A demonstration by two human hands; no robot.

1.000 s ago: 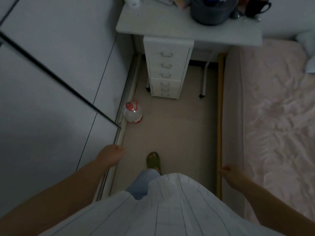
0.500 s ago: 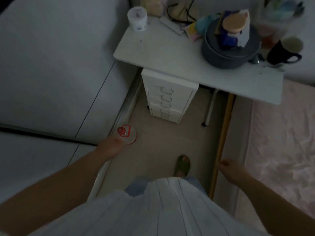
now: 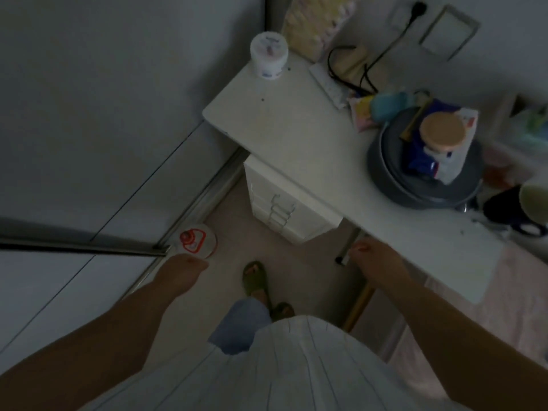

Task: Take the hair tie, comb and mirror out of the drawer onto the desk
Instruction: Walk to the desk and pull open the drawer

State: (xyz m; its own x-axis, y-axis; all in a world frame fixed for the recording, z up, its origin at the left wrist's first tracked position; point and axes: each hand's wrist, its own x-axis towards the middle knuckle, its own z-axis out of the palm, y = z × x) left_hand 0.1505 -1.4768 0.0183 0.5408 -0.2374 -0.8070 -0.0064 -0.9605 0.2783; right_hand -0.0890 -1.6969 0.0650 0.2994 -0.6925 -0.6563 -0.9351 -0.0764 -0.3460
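gleaming smooth white desk [image 3: 296, 137]

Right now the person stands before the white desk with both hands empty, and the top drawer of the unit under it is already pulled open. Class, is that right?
Not quite. In the head view every drawer of the drawer unit under the white desk is closed. The rest holds: the left hand and right hand are both empty.

One desk [image 3: 296, 137], one drawer unit [image 3: 284, 209], two hands, one mug [image 3: 510, 209].
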